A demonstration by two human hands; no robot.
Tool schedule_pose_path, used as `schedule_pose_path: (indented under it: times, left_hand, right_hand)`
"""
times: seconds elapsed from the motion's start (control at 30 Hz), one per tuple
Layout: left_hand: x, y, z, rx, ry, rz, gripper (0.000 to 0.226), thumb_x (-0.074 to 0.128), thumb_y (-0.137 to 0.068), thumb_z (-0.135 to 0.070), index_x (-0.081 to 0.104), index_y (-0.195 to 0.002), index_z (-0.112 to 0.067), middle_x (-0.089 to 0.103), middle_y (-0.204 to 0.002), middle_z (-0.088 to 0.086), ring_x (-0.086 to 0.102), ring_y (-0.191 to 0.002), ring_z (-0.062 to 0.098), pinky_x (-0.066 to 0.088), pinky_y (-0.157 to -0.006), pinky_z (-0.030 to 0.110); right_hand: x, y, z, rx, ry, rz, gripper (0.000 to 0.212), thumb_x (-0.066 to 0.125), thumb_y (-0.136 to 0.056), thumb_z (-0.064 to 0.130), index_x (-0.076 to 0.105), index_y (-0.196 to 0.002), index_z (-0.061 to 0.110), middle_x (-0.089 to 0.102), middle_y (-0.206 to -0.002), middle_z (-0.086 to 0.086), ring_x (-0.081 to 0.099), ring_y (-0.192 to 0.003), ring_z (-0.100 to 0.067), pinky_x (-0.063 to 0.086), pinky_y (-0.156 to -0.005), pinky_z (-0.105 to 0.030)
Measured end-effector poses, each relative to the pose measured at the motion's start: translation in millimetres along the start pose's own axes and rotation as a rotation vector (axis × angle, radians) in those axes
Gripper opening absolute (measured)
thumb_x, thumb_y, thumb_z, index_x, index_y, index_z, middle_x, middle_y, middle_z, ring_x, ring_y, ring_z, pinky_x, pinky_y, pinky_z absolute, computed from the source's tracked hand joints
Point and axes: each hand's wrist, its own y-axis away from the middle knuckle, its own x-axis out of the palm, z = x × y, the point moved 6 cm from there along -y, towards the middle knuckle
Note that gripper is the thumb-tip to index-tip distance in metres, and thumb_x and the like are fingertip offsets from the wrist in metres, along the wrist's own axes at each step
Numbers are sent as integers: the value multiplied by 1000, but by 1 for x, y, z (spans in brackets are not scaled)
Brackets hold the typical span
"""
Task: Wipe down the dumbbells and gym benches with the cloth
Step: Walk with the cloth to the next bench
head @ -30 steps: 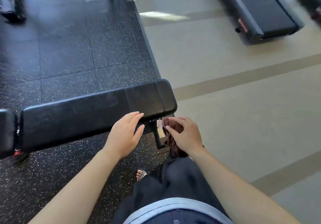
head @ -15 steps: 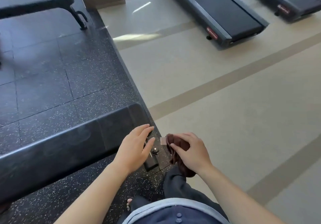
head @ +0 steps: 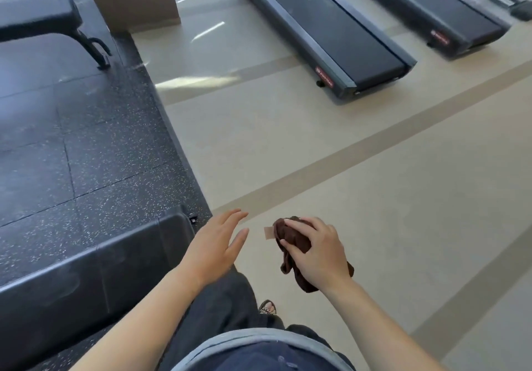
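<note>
Beside the end of the black padded bench (head: 95,278), over the beige floor (head: 374,197), the right hand (head: 319,252) is clenched around a bunched brown cloth (head: 290,239), a pale tag sticking out at its left edge. The left hand (head: 214,244) hangs just right of the bench end, fingers spread and grasping nothing. Further off, two treadmills (head: 331,33) stand on the floor, each with a small red label whose lettering is too small to read. Another bench (head: 40,20) stands on the speckled rubber mat (head: 86,146).
</note>
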Motion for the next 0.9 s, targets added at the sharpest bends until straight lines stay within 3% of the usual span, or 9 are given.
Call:
schedule_pose_path:
  times: [0.23, 0.53, 0.63, 0.77, 0.9]
  left_hand:
    - [-33, -82, 55, -95, 18, -49, 69, 17, -86, -60, 42, -138, -23, 41, -144, -4, 32, -134, 11, 23, -111, 26]
    - [-122, -268, 144, -147, 55, -144, 75, 12, -83, -62, 42, -139, -22, 39, -146, -3, 30, -136, 11, 18, -106, 19]
    - [-168, -318, 168, -171, 37, -152, 63, 18, -89, -55, 40, -139, -23, 37, -147, -5, 28, -136, 9, 15, -106, 17]
    - [-219, -368, 205, -241, 41, -182, 55, 27, -93, -47, 40, -139, -22, 36, -147, -4, 28, -136, 11, 20, -111, 25]
    - [-253, -409, 247, -301, 28, -239, 71, 13, -84, -60, 40, -139, -23, 37, -146, -6, 28, -136, 9, 16, -109, 18]
  right_hand:
    - [22, -122, 37, -76, -15, 75, 38, 68, -79, 48, 61, -116, 46, 54, -121, 17, 47, -109, -19, 45, -91, -43]
    - [51, -358, 107, -207, 27, 154, 44, 63, -76, 53, 58, -119, 43, 57, -117, 19, 51, -109, -18, 43, -93, -39]
    - [55, -428, 142, -248, 7, 158, 40, 64, -76, 51, 56, -114, 43, 58, -115, 21, 52, -108, -18, 43, -92, -38]
    - [73, -510, 187, -265, -44, 178, 35, 66, -74, 49, 57, -108, 44, 59, -111, 21, 53, -106, -18, 43, -91, -39]
    - [101, -583, 231, -335, -36, 238, 35, 66, -76, 49, 58, -110, 42, 58, -112, 20, 52, -107, -17, 43, -91, -38]
